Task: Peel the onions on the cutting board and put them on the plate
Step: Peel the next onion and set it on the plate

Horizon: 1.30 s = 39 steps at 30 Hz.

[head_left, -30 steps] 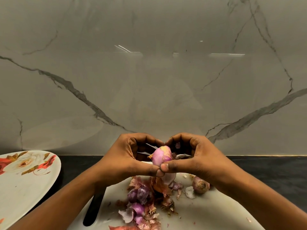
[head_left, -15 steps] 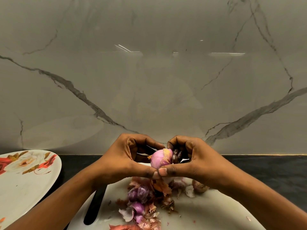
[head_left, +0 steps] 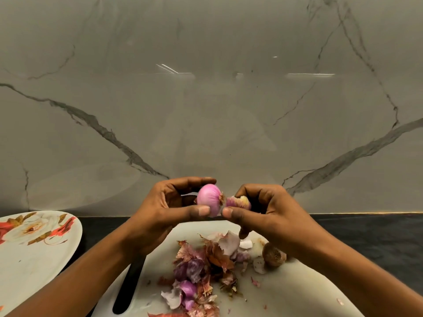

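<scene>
Head view: nearest me, at 6 o'clock, I see the white cutting board (head_left: 286, 294) carrying a heap of onion skins (head_left: 201, 266). A black elongated shape (head_left: 129, 287) lies at the board's 9 o'clock edge; handle or slot, I cannot tell. A brown unpeeled onion (head_left: 273, 255) lies on the board at the heap's 2 o'clock. Above the board, the left hand (head_left: 164, 209) curls round the pink peeled onion (head_left: 208, 200), thumb and fingers gripping it. Just beside it at 3 o'clock, the right hand (head_left: 270, 213) pinches a torn piece of skin (head_left: 238, 202) near the onion's root end. The flowered plate (head_left: 34, 259) sits at 8 o'clock on the dark tabletop (head_left: 377, 236), apart from the board. Farthest off stands a marble wall (head_left: 206, 110).
</scene>
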Each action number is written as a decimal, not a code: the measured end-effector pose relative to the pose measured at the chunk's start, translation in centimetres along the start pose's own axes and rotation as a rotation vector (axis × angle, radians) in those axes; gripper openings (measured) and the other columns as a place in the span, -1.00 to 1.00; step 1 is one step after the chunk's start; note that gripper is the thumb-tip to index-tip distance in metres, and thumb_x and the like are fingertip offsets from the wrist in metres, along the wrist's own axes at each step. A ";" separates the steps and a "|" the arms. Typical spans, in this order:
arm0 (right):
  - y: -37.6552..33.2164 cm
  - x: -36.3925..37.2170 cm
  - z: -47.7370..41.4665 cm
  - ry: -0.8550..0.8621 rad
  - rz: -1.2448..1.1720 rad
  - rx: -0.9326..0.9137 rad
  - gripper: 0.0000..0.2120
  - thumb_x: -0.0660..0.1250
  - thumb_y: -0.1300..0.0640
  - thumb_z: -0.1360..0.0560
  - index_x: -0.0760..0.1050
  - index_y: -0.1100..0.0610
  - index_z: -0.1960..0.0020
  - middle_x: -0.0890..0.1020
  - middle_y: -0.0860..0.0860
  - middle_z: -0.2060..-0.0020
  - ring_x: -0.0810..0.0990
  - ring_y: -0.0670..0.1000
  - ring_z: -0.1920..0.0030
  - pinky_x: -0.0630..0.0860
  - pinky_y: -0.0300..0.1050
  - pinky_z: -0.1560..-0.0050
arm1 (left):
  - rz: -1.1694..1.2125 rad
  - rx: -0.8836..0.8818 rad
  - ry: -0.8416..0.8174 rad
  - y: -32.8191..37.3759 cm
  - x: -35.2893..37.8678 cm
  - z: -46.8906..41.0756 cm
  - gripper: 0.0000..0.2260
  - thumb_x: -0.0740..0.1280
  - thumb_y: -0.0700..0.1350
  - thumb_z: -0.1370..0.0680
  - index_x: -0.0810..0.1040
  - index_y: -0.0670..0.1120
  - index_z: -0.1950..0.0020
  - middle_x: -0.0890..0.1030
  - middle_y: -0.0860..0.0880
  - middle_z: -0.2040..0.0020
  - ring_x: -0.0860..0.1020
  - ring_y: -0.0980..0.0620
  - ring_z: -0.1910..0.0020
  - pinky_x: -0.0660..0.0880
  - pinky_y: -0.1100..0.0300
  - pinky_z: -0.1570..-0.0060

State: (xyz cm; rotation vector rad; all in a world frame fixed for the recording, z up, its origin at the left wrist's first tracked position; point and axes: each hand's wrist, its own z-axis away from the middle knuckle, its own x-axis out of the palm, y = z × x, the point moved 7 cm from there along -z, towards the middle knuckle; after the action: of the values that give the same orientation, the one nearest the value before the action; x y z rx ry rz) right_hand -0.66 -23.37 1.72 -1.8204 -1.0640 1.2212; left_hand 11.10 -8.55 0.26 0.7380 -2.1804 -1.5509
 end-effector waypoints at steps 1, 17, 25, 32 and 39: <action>0.1 0.0 0.0 -0.001 0.017 0.012 -0.88 0.56 0.09 -0.48 0.65 0.09 0.13 0.68 0.03 0.25 0.68 0.02 0.25 0.66 -0.11 0.20 | 0.032 -0.001 0.010 0.0 -0.2 -0.1 -0.46 0.59 -0.17 -0.35 0.66 -0.11 -0.34 0.68 -0.23 -0.25 0.67 -0.28 -0.23 0.67 0.00 -0.16; -0.7 -1.0 0.4 0.211 0.296 -0.159 -0.68 0.53 -0.13 -0.38 0.73 -0.09 -0.11 0.73 -0.23 0.07 0.68 -0.27 -0.02 0.64 -0.34 0.04 | -0.020 -0.045 -0.022 -0.6 0.7 0.1 -0.48 0.61 -0.12 -0.35 0.69 -0.05 -0.31 0.70 -0.19 -0.23 0.70 -0.27 -0.18 0.67 -0.03 -0.17; -0.8 -1.4 0.6 0.230 0.293 -0.227 -0.85 0.50 0.06 -0.51 0.76 -0.02 -0.06 0.76 -0.21 0.14 0.74 -0.13 0.09 0.70 -0.16 0.09 | -0.034 -0.041 -0.036 -0.5 0.9 0.3 -0.52 0.61 -0.13 -0.36 0.71 -0.07 -0.27 0.70 -0.17 -0.24 0.70 -0.27 -0.16 0.67 -0.01 -0.12; -0.1 -1.4 0.2 0.257 0.257 -0.159 -0.90 0.45 0.07 -0.56 0.73 -0.02 -0.04 0.74 -0.16 0.22 0.72 -0.07 0.22 0.70 -0.11 0.14 | 0.026 -0.042 -0.077 -0.6 1.5 0.3 -0.59 0.53 -0.22 -0.50 0.66 -0.10 -0.35 0.68 -0.22 -0.28 0.67 -0.30 -0.24 0.65 -0.06 -0.20; 0.6 -3.1 -0.2 0.347 0.158 -0.020 -0.97 0.47 0.07 -0.55 0.68 0.01 0.06 0.74 -0.11 0.24 0.73 -0.09 0.23 0.67 -0.20 0.18 | 0.142 -0.040 -0.085 -0.2 0.8 0.3 -0.51 0.51 -0.17 -0.45 0.61 -0.18 -0.39 0.65 -0.29 -0.29 0.66 -0.35 -0.23 0.66 0.01 -0.15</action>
State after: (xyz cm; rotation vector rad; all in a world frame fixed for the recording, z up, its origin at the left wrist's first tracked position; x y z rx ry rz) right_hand -1.04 -26.47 2.39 -2.0695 -0.7520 0.9362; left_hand 10.34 -8.93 -0.06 0.5023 -2.2031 -1.5742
